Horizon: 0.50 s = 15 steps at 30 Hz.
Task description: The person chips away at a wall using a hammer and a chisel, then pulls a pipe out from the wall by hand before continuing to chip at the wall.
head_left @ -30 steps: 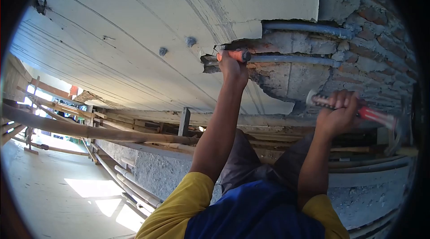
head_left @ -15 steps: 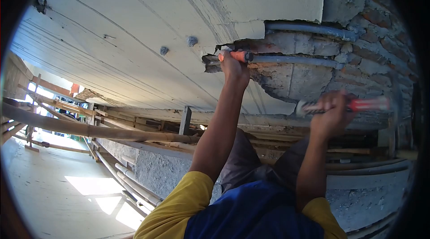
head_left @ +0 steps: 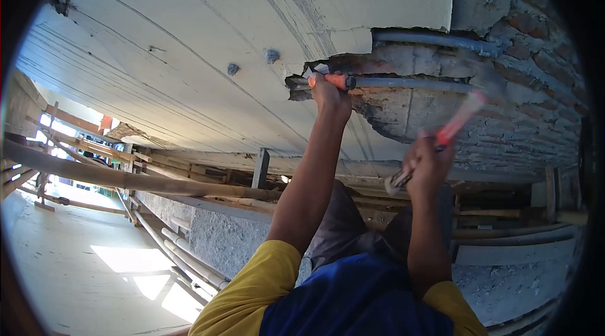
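At the ragged edge of a broken-out recess in the pale plaster wall: one left hand, clamped around an orange-sleeved chisel, its dark butt facing the exposed brickwork; working tip not clearly visible.

Nearer the body, well apart from the chisel: one right hand, closed on the red-and-black handle of a hammer, tilted, its head blurred by motion in front of the recess.

Also within the recess: two blue-grey pipes, the upper near the top edge, the lower running close to the chisel's butt.

Hazards, as judged: a glancing blow, from poor aim at so small a butt, could catch the left hand or crack the lower pipe; a chisel held off-angle could skid; brittle plaster could break away beyond the present edge.
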Tool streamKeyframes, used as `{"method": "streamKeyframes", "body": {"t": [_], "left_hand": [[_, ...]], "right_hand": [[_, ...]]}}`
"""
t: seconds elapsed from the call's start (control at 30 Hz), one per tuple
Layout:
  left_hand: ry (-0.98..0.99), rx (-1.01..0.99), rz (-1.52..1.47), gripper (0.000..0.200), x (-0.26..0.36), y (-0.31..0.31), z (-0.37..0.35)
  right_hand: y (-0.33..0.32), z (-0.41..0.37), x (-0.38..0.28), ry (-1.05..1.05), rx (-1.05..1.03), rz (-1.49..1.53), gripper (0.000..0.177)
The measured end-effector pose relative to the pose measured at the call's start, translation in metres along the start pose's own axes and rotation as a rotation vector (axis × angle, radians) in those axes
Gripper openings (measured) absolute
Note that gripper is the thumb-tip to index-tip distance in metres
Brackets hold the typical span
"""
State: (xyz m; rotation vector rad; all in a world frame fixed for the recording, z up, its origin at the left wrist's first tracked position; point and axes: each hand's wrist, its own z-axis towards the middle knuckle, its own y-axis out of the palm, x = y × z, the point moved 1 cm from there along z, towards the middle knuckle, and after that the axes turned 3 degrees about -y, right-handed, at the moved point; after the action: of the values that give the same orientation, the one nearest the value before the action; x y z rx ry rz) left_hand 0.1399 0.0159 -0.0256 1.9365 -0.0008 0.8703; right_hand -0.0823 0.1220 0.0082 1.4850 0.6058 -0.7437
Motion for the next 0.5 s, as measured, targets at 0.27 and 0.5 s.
{"method": "streamKeyframes", "body": {"t": [0.27, 0.5], "left_hand": [[0.032, 0.051, 0.144, 0.027, 0.004, 0.008, -0.009], [0.049, 0.127, 0.201, 0.023, 0.012, -0.006, -0.011]], "right_hand": [[0.025, -0.012, 0.076, 0.245, -0.162, -0.048, 0.017], [0.003, -0.013, 0.054, 0.44, -0.194, -0.055, 0.019]]}}
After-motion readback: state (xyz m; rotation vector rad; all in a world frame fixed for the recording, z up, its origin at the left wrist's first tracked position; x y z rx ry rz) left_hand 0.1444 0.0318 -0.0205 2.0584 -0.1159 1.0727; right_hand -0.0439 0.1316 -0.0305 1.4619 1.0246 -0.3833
